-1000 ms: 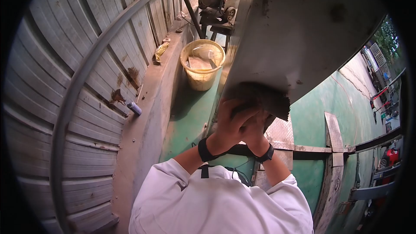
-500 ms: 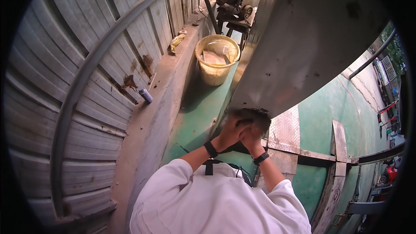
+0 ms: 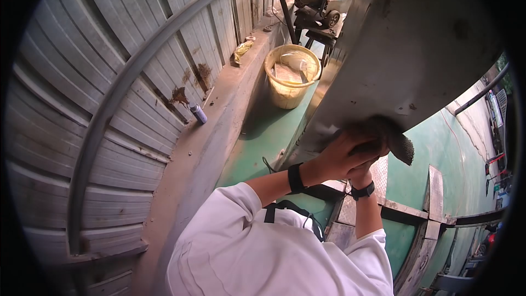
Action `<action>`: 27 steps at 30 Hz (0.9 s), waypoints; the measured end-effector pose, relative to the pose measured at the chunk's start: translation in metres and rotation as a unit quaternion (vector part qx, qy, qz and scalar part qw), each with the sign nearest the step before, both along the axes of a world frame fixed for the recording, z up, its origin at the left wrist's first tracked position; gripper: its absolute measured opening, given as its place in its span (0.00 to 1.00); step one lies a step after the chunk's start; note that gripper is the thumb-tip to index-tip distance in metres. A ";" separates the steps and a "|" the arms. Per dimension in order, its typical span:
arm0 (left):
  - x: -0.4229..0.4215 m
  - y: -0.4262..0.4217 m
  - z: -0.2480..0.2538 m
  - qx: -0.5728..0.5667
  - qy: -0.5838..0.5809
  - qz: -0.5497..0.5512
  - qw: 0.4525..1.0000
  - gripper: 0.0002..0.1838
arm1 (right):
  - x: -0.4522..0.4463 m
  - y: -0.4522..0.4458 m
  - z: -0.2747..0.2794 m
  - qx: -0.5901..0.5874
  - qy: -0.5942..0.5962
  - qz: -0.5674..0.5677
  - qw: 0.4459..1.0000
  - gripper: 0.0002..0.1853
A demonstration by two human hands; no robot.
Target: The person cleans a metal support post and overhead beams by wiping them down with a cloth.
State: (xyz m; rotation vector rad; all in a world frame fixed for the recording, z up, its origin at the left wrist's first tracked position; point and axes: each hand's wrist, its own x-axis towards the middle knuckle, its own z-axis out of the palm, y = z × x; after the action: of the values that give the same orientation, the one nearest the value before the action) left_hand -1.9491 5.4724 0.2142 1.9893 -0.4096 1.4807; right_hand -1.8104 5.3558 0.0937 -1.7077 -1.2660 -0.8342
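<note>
Above me leans a large grey metal panel (image 3: 433, 60) with dark smudges and scuffs along its lower edge. Both hands are close together at that edge. My left hand (image 3: 346, 152) is closed round a dark block with a rough, ribbed face (image 3: 401, 147), which lies against the panel. Just below, my right hand (image 3: 361, 171) is closed and touches the left hand; its fingers are partly hidden, and it seems to grip the same block. The block's exact kind is unclear. Each wrist wears a black band.
A yellow bucket (image 3: 290, 96) holding a flat piece stands on the green floor ahead. On the left ledge are a spray can (image 3: 198, 114) and a crumpled yellow wrapper (image 3: 243, 50). A curved pipe (image 3: 118, 96) runs along the corrugated wall. Behind the bucket stands a wheeled machine (image 3: 315, 8).
Both hands and the dark block have moved right along the panel's lower edge. The block's ribbed end now shows past the edge. My view has shifted slightly left.
</note>
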 end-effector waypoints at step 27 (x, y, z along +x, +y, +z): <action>-0.153 -0.076 -0.145 -0.329 0.429 0.148 0.828 0.36 | -0.143 -0.044 -0.044 -0.253 0.396 0.309 0.827 0.23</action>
State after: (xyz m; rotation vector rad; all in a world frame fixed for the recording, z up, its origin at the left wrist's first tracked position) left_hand -2.1020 5.3967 0.0692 1.9095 0.7283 0.5785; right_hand -1.9538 5.3123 0.0498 -1.5738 -1.3371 0.6131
